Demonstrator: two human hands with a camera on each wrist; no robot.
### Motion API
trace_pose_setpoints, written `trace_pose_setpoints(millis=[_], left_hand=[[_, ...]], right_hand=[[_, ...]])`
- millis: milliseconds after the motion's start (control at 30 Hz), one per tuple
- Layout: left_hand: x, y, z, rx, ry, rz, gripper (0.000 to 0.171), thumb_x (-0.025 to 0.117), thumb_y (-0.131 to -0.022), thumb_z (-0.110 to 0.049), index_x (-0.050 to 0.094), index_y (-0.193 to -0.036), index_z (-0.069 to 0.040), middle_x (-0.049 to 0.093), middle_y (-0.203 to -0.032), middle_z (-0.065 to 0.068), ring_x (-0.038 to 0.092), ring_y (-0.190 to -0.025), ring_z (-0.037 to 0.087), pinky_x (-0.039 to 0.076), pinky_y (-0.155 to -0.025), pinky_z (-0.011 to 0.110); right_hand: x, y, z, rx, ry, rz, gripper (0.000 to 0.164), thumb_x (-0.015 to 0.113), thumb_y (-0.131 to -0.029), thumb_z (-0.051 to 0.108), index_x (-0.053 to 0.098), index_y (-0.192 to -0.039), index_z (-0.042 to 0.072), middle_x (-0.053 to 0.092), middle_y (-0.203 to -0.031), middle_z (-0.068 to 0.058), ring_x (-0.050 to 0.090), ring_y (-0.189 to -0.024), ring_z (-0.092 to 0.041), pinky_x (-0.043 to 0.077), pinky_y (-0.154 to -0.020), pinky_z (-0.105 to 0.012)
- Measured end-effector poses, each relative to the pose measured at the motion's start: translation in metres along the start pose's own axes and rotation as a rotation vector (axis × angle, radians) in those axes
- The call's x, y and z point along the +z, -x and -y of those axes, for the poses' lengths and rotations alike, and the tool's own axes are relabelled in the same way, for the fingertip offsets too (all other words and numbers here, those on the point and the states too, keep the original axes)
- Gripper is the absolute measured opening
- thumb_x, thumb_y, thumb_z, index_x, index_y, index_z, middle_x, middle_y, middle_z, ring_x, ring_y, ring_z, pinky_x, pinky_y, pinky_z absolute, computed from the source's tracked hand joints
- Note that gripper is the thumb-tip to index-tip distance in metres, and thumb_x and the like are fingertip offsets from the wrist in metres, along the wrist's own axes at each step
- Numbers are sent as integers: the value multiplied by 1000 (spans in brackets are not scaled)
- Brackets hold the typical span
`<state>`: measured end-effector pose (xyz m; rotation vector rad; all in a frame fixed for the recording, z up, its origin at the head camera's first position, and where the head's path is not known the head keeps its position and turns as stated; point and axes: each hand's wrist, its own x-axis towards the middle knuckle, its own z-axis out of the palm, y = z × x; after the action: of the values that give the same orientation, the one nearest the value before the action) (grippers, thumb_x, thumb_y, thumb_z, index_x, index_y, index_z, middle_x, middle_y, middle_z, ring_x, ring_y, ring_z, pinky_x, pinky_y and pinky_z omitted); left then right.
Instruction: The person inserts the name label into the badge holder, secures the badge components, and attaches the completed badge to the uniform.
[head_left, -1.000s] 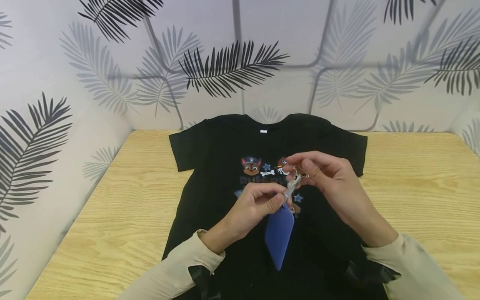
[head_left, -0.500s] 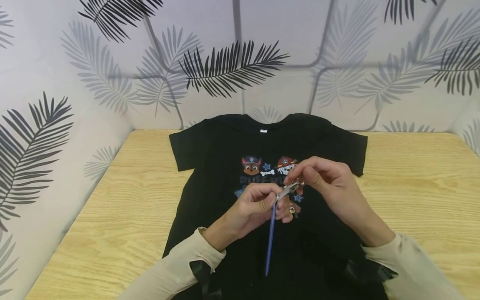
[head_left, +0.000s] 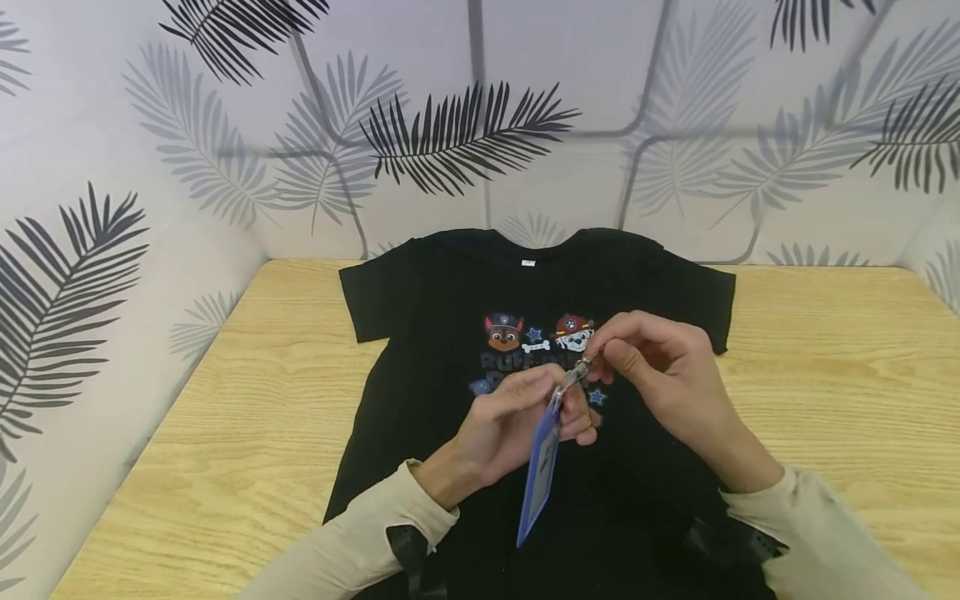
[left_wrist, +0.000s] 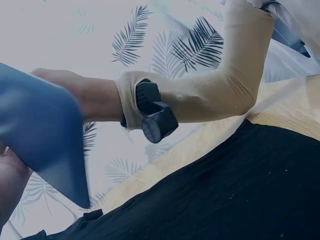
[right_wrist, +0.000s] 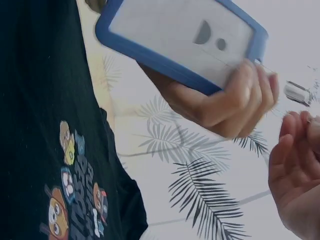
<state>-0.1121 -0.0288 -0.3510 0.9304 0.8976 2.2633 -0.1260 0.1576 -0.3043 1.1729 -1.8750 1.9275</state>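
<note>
A blue-framed badge holder (head_left: pixel 538 479) hangs edge-on below my hands, joined by a clear strap to a small metal clip (head_left: pixel 576 372). My left hand (head_left: pixel 487 433) holds it near the top, by the strap. With thumb and fingertips my right hand (head_left: pixel 671 383) pinches the far end of the clip. The right wrist view shows the badge holder's clear window (right_wrist: pixel 165 25) with two dark marks, and the left fingers (right_wrist: pixel 240 92) curled at its corner. In the left wrist view, its blurred blue back (left_wrist: pixel 45 125) hides part of a hand.
Beneath the hands a black T-shirt (head_left: pixel 435 333) lies spread on a wooden table (head_left: pixel 247 400), cartoon dogs printed on its chest. A pale leaf-patterned cloth (head_left: pixel 420 58) hangs behind and at the left.
The badge holder has turned from showing its blue back, through edge-on, to showing part of its window. The clip has tilted lower, and the left thumb has shifted up.
</note>
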Motion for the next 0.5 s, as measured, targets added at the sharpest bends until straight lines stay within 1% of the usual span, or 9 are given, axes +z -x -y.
trace_pose_setpoints(millis=[33, 100, 133, 200, 233, 333, 367, 433, 500], left_hand=[[0, 0, 0, -4, -13, -16, 22, 46, -100, -30, 62, -97, -15, 58, -93, -2, 51, -85, 16, 42, -87, 33], [1, 0, 1, -9, -74, -56, 23, 45, -100, -28, 61, -107, -14, 60, -104, 0, 54, -97, 18, 42, -94, 35], [0, 0, 1, -6, -122, -77, 27, 43, -101, -27, 60, -112, -8, 60, -108, 2, 54, -103, 19, 43, -96, 36], [0, 0, -1, 5, -260, -129, 34, 43, -102, -25, 55, -117, 3, 58, -115, 3, 55, -109, 17, 43, -101, 37], [-1, -1, -3, 19, -346, -152, 38, 43, -103, -25, 53, -118, 8, 58, -116, 7, 56, -109, 17, 43, -102, 38], [-3, -3, -13, 98, -622, -200, 41, 44, -104, -22, 50, -117, 16, 59, -110, 18, 60, -102, 17, 49, -96, 41], [-3, -3, -17, 133, -714, -206, 38, 46, -103, -21, 52, -115, 15, 60, -107, 20, 62, -99, 18, 51, -93, 40], [-1, -6, -28, 223, -868, -194, 29, 49, -102, -16, 55, -113, 11, 62, -101, 25, 65, -90, 21, 55, -86, 41], [2, -9, -38, 305, -981, -163, 21, 54, -98, -6, 56, -112, 9, 63, -97, 24, 67, -84, 23, 57, -80, 39]], right_hand=[[0, -1, 1, -24, 19, -16, 16, 58, -96, 8, 65, -92, -5, 64, -78, -3, 59, -68, -13, 51, -61, -22], [1, -1, 2, -67, 60, -40, 20, 59, -95, 12, 62, -90, -7, 62, -76, -3, 57, -66, -11, 50, -59, -20], [1, -1, 3, -80, 84, -50, 22, 59, -95, 14, 61, -89, -7, 61, -76, -2, 56, -64, -10, 50, -59, -19], [1, -1, 4, -108, 108, -51, 24, 58, -96, 14, 60, -88, -8, 59, -74, -3, 55, -62, -10, 50, -58, -18], [1, -1, 4, -118, 114, -47, 24, 58, -96, 14, 59, -87, -8, 59, -73, -4, 54, -61, -10, 50, -56, -18], [0, 0, 6, -116, 135, -43, 24, 57, -97, 14, 59, -87, -8, 58, -72, -4, 54, -59, -10, 50, -55, -18], [0, 0, 6, -108, 140, -45, 24, 57, -97, 15, 59, -87, -7, 57, -72, -4, 54, -58, -10, 49, -54, -18], [0, 2, 7, -88, 155, -55, 24, 57, -96, 15, 59, -87, -7, 58, -72, -4, 54, -58, -10, 49, -53, -18], [0, 3, 9, -68, 169, -69, 23, 58, -96, 15, 59, -88, -7, 58, -72, -4, 54, -58, -10, 49, -54, -18]])
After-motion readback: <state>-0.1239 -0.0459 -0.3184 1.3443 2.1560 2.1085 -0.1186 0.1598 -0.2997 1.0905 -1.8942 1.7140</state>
